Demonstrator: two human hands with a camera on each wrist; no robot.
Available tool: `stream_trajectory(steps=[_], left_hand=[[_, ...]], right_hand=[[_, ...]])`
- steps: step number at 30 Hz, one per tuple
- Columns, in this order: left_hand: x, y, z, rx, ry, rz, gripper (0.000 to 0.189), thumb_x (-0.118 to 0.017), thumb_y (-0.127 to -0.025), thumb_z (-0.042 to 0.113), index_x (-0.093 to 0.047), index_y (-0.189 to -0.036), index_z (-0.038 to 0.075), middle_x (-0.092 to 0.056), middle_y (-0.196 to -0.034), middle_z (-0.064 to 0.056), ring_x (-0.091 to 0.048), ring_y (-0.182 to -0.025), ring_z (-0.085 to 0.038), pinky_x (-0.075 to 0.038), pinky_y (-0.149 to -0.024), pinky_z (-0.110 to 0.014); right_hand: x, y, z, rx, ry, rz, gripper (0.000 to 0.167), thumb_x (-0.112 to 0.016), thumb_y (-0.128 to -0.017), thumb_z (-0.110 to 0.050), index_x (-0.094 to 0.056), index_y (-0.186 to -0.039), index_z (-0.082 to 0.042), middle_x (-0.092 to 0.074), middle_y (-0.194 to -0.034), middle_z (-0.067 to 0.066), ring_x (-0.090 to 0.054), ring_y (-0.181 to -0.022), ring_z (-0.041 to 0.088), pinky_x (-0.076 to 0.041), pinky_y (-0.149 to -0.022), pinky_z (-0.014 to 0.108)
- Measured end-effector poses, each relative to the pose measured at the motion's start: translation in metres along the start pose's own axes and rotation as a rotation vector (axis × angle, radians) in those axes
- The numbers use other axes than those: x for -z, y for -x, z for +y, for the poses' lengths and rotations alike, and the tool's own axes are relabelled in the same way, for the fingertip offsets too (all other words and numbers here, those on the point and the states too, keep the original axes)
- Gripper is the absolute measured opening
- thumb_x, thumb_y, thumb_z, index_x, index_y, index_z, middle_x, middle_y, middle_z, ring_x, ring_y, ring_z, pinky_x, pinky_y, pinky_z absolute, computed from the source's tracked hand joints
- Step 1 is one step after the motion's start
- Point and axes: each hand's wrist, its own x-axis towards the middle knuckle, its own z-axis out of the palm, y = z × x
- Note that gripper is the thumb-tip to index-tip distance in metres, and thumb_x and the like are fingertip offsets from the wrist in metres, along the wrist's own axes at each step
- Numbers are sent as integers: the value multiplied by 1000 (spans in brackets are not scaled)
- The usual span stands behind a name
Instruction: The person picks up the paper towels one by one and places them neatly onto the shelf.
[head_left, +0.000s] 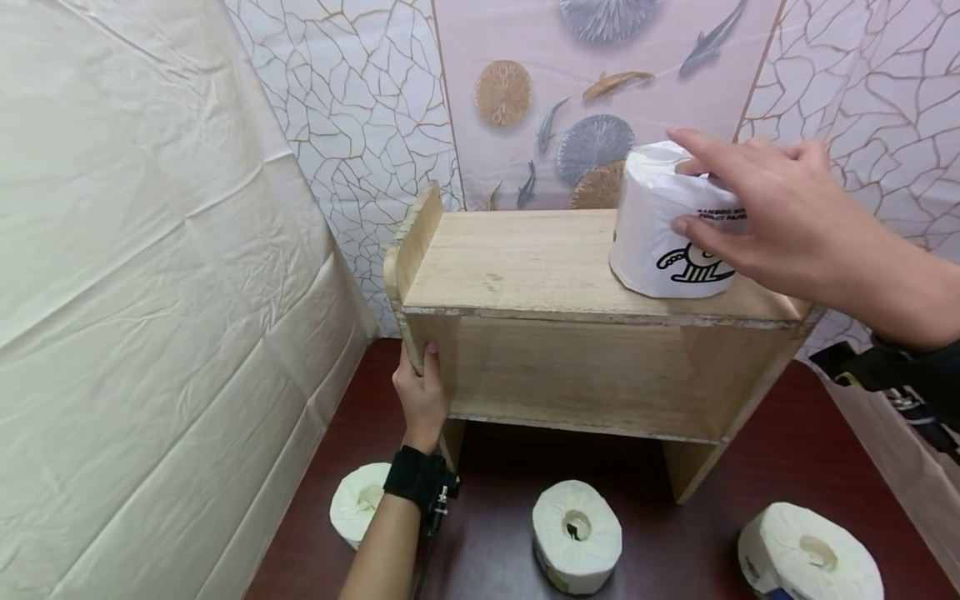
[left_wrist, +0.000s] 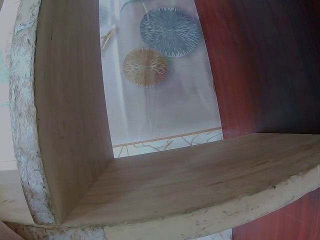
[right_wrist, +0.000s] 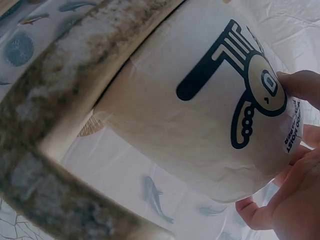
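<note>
A toilet paper roll (head_left: 660,225) in printed white wrapping stands upright on the top board of a small wooden shelf (head_left: 517,258), toward its right end. My right hand (head_left: 787,212) holds this roll, thumb on the printed front and fingers over the top; in the right wrist view the thumb (right_wrist: 302,87) lies by the printed figure. Lower down on the left, my left hand (head_left: 422,396) grips the front edge of the shelf's side panel (head_left: 412,275). In the left wrist view the panel and boards (left_wrist: 75,110) fill most of the picture, and that hand is nearly hidden.
Three more wrapped rolls stand on the dark red table: one at the left (head_left: 352,500) partly behind my left forearm, one in the middle (head_left: 555,542), one at the right (head_left: 780,558). A patterned cloth backdrop (head_left: 352,100) hangs behind the shelf, with a pale cloth (head_left: 165,275) on the left.
</note>
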Motion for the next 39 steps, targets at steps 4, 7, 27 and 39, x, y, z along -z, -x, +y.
stream_trajectory(steps=[4,7,27,39], left_hand=[[-1,-1,2,17,5,2,38,-56,-108,1,-55,-146,-5,-71,-114,-33,-73,-93,-50,-56,-72,-58],[-2,-3,10,35,10,2,37,-55,-109,1,-54,-144,-9,-70,-114,-36,-72,-94,-53,-55,-73,-62],[-2,-3,0,5,5,1,38,-59,-109,9,-57,-147,2,-73,-116,-26,-76,-95,-39,-58,-73,-53],[-4,-3,17,15,-2,6,37,-55,-110,3,-55,-144,-9,-70,-114,-34,-73,-93,-49,-56,-74,-57]], right_hand=[[0,1,-3,-26,13,-7,86,-78,-93,-9,-33,-166,-10,-66,-137,25,-53,-123,47,-24,-98,68],[0,2,-5,-48,26,-13,84,-76,-95,-12,-32,-166,-9,-64,-139,26,-49,-124,47,-23,-99,69],[6,28,-15,56,-94,315,77,-56,-104,-58,-48,-154,1,-47,-145,35,-33,-131,50,-25,-110,48],[1,59,-29,-42,-122,575,82,-59,-98,-64,-55,-150,-1,-53,-145,31,-41,-143,38,-28,-118,42]])
